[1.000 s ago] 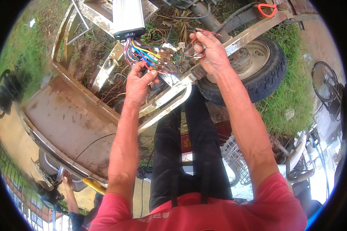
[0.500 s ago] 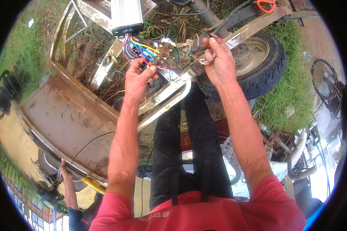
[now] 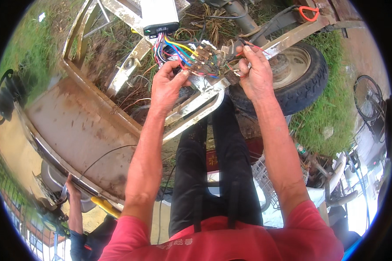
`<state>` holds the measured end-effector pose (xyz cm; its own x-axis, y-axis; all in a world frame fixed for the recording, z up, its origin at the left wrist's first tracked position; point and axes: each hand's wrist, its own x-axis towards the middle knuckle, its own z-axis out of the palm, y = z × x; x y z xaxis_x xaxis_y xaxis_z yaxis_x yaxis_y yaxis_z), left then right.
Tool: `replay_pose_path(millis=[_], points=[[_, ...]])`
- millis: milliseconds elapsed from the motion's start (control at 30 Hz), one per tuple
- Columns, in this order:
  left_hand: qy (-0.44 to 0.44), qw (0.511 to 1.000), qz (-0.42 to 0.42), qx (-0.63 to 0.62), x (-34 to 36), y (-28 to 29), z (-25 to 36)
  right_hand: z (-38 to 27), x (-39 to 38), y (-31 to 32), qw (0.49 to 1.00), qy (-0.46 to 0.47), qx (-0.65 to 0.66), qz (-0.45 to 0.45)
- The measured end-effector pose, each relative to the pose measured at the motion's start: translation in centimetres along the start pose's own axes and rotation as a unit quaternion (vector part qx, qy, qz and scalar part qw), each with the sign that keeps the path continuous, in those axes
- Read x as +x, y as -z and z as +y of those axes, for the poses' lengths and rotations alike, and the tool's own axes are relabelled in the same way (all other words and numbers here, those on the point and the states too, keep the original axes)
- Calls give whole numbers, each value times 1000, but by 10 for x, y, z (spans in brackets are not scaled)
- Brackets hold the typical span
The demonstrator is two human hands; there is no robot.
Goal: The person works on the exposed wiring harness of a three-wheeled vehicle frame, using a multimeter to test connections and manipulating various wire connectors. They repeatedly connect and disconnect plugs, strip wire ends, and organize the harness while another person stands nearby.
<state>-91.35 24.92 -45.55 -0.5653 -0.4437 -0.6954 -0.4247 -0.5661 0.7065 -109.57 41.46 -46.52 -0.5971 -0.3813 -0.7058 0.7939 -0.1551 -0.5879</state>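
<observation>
A silver finned controller box (image 3: 160, 12) with a black end cap lies at the top of the view. Its bundle of coloured wires (image 3: 172, 47) runs down to a cluster of brass-coloured terminals (image 3: 204, 61) on the rusty frame. My left hand (image 3: 167, 85) is at the left edge of that cluster, thumb and forefinger pinched on a red wire. My right hand (image 3: 257, 71) is to the right of the terminals, in front of the wheel. Its fingers close on thin red and black wires (image 3: 244, 47). Exact contact at the fingertips is partly hidden.
A dirty tyre (image 3: 302, 82) stands to the right under a metal frame bar (image 3: 194, 106). A rusty panel (image 3: 80, 117) spans the left. Another person's hand (image 3: 71, 185) grips its lower edge. An orange-red handle (image 3: 309, 14) lies at top right.
The view has shifted, so the box, frame and both hands appear farther right. Both hands keep their pinch at nearly the same places among the wires.
</observation>
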Motion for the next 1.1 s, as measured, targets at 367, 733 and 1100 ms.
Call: replay_pose_path(millis=[367, 733, 1100], points=[[-28, 998, 3, -54, 0, -6, 16, -7, 14, -18, 965, -66, -227, -110], [-1, 998, 11, -58, -5, -5, 25, -5, 24, -30, 945, -105, -275, -140], [-9, 927, 40, 373, -19, 58, -63, -18, 26, -18, 956, -170, -146, -190]])
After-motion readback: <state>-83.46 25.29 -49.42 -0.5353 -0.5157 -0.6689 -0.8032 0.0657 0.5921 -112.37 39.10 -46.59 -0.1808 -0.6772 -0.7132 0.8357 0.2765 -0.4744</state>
